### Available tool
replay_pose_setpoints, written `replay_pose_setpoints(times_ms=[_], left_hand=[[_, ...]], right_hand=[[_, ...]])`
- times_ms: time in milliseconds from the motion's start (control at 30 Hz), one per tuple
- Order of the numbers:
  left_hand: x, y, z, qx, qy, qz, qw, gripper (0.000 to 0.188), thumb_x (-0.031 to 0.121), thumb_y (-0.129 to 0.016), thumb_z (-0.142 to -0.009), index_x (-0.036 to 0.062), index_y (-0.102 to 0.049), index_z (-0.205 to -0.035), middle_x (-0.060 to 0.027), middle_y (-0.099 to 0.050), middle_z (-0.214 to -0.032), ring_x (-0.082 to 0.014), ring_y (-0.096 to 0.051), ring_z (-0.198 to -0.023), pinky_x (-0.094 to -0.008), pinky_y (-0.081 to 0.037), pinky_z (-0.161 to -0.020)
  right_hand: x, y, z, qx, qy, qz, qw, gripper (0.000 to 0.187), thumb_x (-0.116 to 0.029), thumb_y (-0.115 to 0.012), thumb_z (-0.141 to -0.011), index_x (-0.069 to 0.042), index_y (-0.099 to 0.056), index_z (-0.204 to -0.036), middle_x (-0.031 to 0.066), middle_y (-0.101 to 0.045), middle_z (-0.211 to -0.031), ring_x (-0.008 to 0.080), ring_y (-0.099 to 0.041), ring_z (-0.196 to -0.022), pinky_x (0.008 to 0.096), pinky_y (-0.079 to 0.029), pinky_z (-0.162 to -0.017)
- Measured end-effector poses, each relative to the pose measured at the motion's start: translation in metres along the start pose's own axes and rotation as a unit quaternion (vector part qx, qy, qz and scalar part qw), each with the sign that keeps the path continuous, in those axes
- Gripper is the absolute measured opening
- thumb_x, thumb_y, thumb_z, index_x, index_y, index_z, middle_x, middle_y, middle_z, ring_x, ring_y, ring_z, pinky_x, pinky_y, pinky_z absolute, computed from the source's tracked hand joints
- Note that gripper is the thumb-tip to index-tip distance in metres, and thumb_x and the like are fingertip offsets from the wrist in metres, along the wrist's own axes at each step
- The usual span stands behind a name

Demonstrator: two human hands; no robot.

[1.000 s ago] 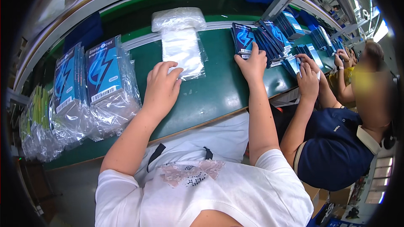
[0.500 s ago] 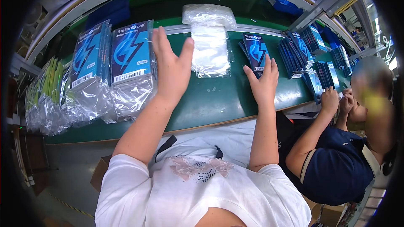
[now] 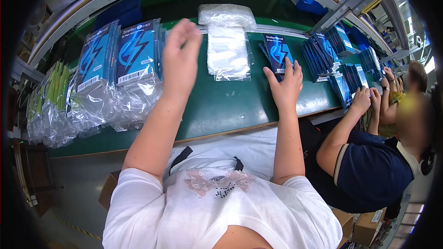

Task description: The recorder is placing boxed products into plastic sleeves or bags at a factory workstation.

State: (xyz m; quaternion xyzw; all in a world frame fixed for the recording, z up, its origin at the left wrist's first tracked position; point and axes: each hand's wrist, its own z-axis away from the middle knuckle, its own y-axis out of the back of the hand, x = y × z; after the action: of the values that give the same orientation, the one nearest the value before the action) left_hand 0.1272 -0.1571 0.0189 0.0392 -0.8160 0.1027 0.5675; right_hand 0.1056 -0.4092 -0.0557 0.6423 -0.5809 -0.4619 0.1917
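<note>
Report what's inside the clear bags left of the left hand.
Through the clear bags, flat blue packages with lightning-bolt designs show; farther left, green edges. Bags further back are mostly covered, their contents hidden.

The green table [image 3: 221,108] bore bagged packs [image 3: 135,57] on the left, clear bags [image 3: 227,50] mid-far and blue packs [image 3: 278,51] on the right.

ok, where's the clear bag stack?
Head view, upper centre: the clear bag stack lies on the green table, between the left hand and right hand.
</note>
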Motion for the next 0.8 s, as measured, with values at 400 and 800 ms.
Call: replay_pose_setpoints(times_ms=[400,800], left_hand=[[-0.053,0.006,0.034,-0.272,-0.265,-0.412,0.828,0.026,0.001,-0.063,-0.077,0.0078,-0.068,-0.101,-0.0061,-0.06,-0.112,-0.0264,-0.052,-0.109,-0.0408,-0.039,-0.094],[-0.066,-0.001,0.033,-0.231,-0.229,-0.318,0.891,0.021,-0.002,-0.063,-0.08,0.0043,-0.067,-0.099,-0.0088,-0.057,-0.089,-0.0266,-0.057,-0.087,-0.0351,-0.047,-0.076]], right_hand=[[-0.004,-0.004,-0.06,-0.046,-0.053,-0.01,0.998,0.087,-0.056,-0.07,-0.073,0.002,-0.046,-0.133,0.0289,-0.047,-0.129,0.0419,-0.045,-0.122,0.0507,-0.036,-0.101],[-0.03,0.03,-0.012,0.043,-0.195,-0.563,0.802,0.058,-0.037,-0.07,-0.084,-0.002,-0.05,-0.126,0.0074,-0.056,-0.094,0.0147,-0.057,-0.081,0.0279,-0.049,-0.06]])
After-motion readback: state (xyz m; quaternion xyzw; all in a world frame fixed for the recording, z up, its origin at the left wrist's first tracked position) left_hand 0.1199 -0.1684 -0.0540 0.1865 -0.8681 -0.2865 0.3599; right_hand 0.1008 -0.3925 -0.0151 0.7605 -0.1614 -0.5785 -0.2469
